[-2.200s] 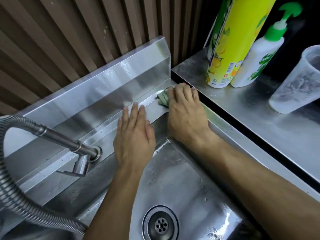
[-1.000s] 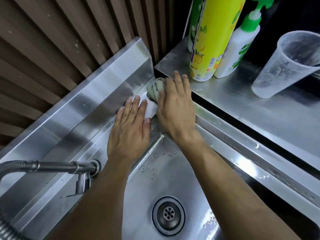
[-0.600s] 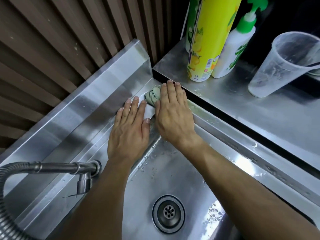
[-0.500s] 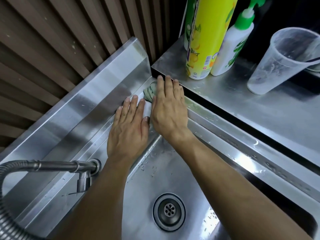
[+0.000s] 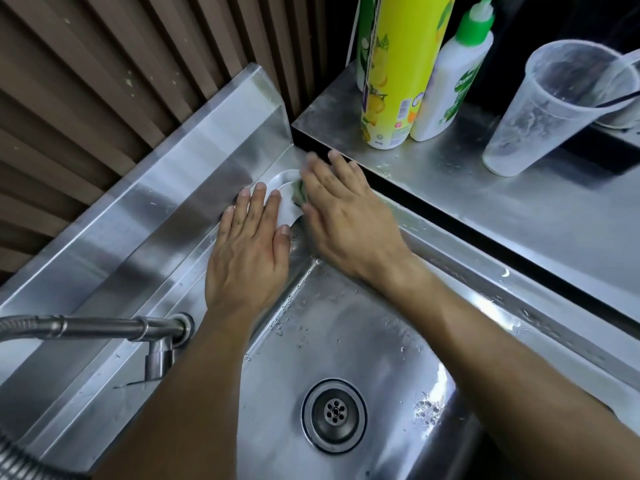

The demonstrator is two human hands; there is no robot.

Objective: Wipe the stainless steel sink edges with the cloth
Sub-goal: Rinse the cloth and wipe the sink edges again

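The stainless steel sink (image 5: 367, 344) has a wet basin with a round drain (image 5: 334, 415). My right hand (image 5: 346, 216) lies flat on the sink's far right corner rim and presses a green cloth (image 5: 298, 194) down; only a small edge of the cloth shows beside the fingers. My left hand (image 5: 247, 251) rests flat on the back rim (image 5: 173, 282) just left of it, fingers spread and holding nothing.
A steel tap (image 5: 104, 329) with a flexible hose juts from the back rim at left. On the raised steel counter (image 5: 519, 209) at right stand a yellow spray can (image 5: 396, 71), a white pump bottle (image 5: 450, 77) and a clear plastic cup (image 5: 550, 109). Wooden slats back the splashback.
My right hand has shifted with the cloth, back and forth around the far right corner of the rim; less cloth shows now. The left hand has stayed in place.
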